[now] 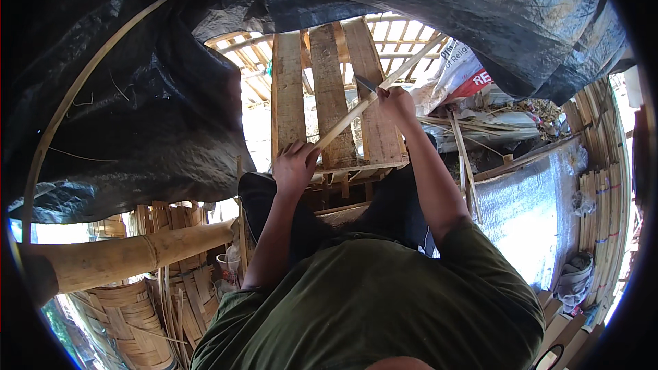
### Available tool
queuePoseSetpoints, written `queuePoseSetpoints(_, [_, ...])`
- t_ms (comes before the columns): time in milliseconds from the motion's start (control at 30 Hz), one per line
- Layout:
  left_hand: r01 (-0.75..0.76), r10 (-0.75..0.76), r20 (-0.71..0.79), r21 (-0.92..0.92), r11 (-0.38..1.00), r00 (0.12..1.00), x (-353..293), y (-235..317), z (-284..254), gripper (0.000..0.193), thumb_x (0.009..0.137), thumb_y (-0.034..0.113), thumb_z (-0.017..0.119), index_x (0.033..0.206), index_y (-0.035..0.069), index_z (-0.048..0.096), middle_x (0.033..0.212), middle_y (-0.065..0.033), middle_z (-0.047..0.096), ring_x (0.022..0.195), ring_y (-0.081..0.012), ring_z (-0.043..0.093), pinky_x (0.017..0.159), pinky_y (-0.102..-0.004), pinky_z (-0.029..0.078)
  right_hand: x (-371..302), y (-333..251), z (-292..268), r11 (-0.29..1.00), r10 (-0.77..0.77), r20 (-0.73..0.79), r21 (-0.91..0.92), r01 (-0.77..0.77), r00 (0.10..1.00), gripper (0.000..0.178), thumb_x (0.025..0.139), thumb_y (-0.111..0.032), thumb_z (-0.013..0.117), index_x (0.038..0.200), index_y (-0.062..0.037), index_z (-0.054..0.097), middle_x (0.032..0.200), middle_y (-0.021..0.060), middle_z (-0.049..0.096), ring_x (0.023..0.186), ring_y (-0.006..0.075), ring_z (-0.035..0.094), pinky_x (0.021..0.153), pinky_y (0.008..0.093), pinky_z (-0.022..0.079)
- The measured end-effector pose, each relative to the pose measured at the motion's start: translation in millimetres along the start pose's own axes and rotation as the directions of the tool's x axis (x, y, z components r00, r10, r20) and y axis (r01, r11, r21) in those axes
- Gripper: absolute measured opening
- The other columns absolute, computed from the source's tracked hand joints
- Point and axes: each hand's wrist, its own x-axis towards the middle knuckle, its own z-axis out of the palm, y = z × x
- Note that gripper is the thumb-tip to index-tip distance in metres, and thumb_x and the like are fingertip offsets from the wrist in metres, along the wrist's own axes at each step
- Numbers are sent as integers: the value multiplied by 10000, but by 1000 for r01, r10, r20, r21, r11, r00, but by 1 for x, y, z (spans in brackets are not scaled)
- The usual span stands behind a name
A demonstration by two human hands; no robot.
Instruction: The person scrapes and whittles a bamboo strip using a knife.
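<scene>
A long pale bamboo strip [340,123] slants across a bench of rough wooden planks [329,89], its far end rising to the upper right. My left hand [295,166] is closed on the near end of the strip, by the bench's front edge. Farther along it, my right hand [397,105] grips a knife [365,83]; the dark pointed blade sticks out to the upper left, and the fingers cover the handle. The blade lies over or against the strip; I cannot tell whether it cuts in.
Dark plastic sheeting [137,109] hangs at the left and overhead. A thick bamboo pole [123,260] crosses at lower left, above woven bamboo [127,322]. To the right are a printed sack [452,79], thin sticks [466,164] and a silvery sheet [521,212].
</scene>
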Motion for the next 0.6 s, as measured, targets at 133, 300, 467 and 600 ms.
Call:
queuePoseSetpoints(133, [9,-10,-55,-29,1000,998,-3,-2,4,81,855,170,762,882,105,722,817,-55,639,769,-281,667,666,-417,544,-1,-4,14,996,-43,195,-69,57,980,629,993,-543,544,1006,62,715,875,311,711,858,435,727,765,513,563])
queuePoseSetpoints(300, [23,-24,-67,-11,1000,997,-5,6,1,91,858,188,764,877,110,721,801,-49,619,763,-279,664,662,-418,546,-6,-5,13,1000,29,296,-19,-25,955,568,996,-529,556,1047,9,729,816,234,720,761,372,731,670,479,565])
queuePoseSetpoints(467, [48,-47,-44,25,999,998,-6,6,0,102,864,208,760,863,115,719,778,-42,580,740,-271,651,638,-408,541,-7,6,18,995,-97,269,32,92,958,536,1047,-485,509,941,-13,740,642,171,653,563,315,667,518,416,509])
queuePoseSetpoints(600, [33,-30,-73,45,998,997,-4,6,4,120,871,224,756,858,111,718,762,-41,555,731,-260,641,626,-399,537,-33,-17,31,994,-109,384,32,105,917,549,1020,-488,553,896,19,722,701,216,686,634,364,704,577,467,527])
